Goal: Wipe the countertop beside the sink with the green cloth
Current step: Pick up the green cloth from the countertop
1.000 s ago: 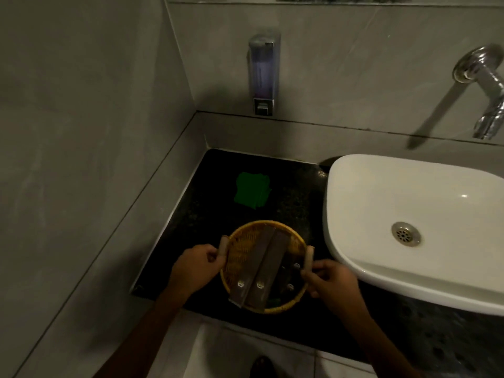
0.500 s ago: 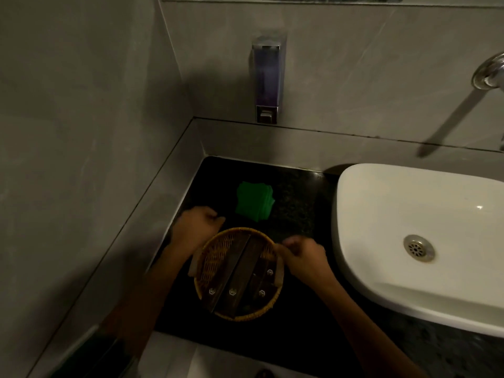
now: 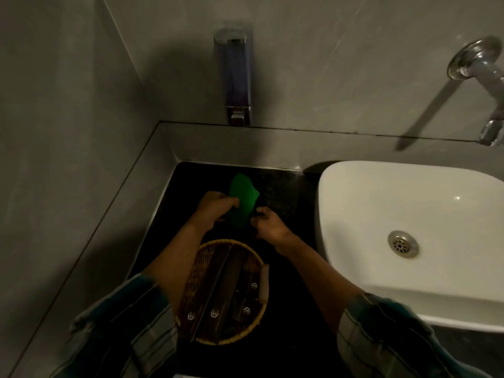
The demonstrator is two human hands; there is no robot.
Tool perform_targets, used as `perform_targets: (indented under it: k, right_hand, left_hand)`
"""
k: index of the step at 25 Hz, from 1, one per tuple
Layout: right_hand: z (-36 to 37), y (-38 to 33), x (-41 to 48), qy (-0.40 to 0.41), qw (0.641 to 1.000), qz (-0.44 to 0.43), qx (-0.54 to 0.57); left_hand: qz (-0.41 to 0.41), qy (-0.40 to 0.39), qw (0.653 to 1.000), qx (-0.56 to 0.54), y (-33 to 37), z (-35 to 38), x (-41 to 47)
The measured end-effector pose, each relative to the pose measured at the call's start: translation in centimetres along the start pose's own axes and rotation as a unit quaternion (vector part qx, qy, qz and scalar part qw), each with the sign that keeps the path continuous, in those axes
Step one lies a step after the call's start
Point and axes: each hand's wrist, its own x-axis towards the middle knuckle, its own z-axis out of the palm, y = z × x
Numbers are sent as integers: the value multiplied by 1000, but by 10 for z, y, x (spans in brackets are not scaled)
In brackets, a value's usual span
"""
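Note:
The green cloth [image 3: 241,199] is bunched up over the back part of the dark countertop [image 3: 283,192], left of the white sink [image 3: 409,214]. My left hand [image 3: 214,210] grips the cloth's left edge with closed fingers. My right hand [image 3: 268,225] pinches at its lower right edge, though the contact is dim and hard to make out. Both forearms reach over the basket toward the corner.
A round woven basket [image 3: 207,257] holding dark flat packets sits on the countertop near the front edge, under my forearms. A soap dispenser [image 3: 237,77] hangs on the back wall. A chrome tap [image 3: 480,66] juts out at the upper right. Tiled walls close off the left and back.
Both hands let go of the basket, which now rests nearer the front edge. They moved back to the green cloth and took hold of it, lifting it into a bunch.

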Motion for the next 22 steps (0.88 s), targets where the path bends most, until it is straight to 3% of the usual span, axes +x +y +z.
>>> perform_targets:
  k: [4, 8, 12, 17, 20, 22]
  right_hand:
    - [-28, -25, -44, 107, 991, -79, 23]
    - [-108, -32, -114, 70, 975, -94, 189]
    - [-228, 16, -183, 123, 969, -120, 177]
    - [-389, 104, -232, 307, 938, -107, 118]
    - [-481, 170, -262, 390, 915, -81, 68]
    - [-536, 207, -276, 412, 910, -41, 6]
  left_hand:
    - [38, -91, 991, -94, 36, 3, -55]
    - [53, -155, 964, -210, 58, 49, -124]
    - [126, -175, 969, -120, 85, 153, -187]
    - [205, -166, 965, 11, 115, 356, -233]
    - [325, -190, 913, 159, 121, 485, -260]
    - [362, -242, 868, 238, 124, 557, -278]
